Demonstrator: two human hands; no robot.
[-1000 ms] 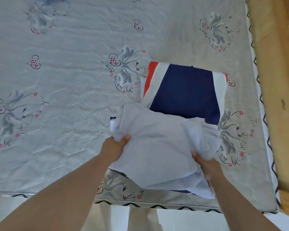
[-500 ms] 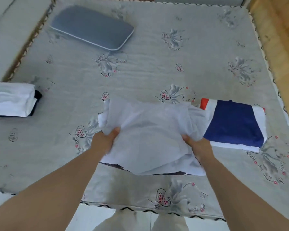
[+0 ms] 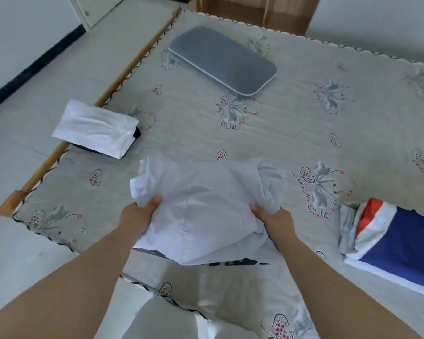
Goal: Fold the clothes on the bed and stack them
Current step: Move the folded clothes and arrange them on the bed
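Under my arms lies the bed (image 3: 291,133), covered with a grey sheet printed with flowers and small hearts, and I stand at its near edge. My left hand (image 3: 137,216) grips the left side of a crumpled white garment (image 3: 206,209), with the thumb on top of the cloth and the other fingers hidden below it. My right hand (image 3: 275,222) grips the right side of the same garment in the same manner, so both hands are closed on the fabric. The garment is bunched between my hands above the near part of the bed, and its lower edge hangs down toward me. If its far part touches the sheet, I cannot tell.

To the right, near the edge of the view, a folded garment in navy, white and red (image 3: 394,241) lies flat on the bed, well apart from my right hand. To the far left, a folded white garment (image 3: 96,128) rests on the left edge of the bed, with something dark under it. Farther away, a grey pillow (image 3: 222,61) lies on the sheet. A wooden bed frame (image 3: 64,145) runs along the left side, and beyond it is a pale tiled floor (image 3: 22,99).
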